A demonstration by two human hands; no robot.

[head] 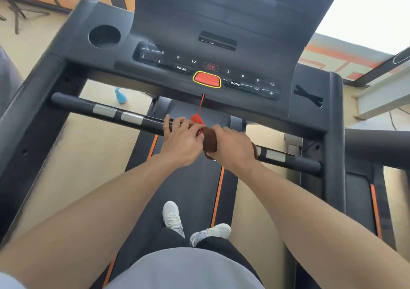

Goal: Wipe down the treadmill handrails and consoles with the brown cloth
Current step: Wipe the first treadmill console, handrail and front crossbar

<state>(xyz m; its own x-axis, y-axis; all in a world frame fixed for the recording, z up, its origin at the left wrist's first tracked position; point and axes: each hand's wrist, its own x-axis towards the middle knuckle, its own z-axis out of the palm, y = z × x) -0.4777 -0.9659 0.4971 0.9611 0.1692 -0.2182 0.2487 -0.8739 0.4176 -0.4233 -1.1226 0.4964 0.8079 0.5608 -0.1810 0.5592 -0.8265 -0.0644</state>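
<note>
The black front handrail [106,111] of the treadmill runs across the middle of the head view, with silver pulse plates on each side. My right hand [233,146] grips the brown cloth [209,142], which is wrapped over the rail at its centre. My left hand [179,140] rests right beside it, fingers curled over the rail and touching the cloth's left edge. Above the hands lies the dark console [168,60] with numbered buttons and a red stop key [207,79]. A red safety clip [197,118] dangles on a cord just behind my hands.
A round cup holder [104,36] sits at the console's left. Thick black side rails [28,102] flank me. A blue spray bottle [121,95] stands on the floor beyond the rail. My white shoes [173,217] are on the belt. Another machine's arm [377,142] juts in from the right.
</note>
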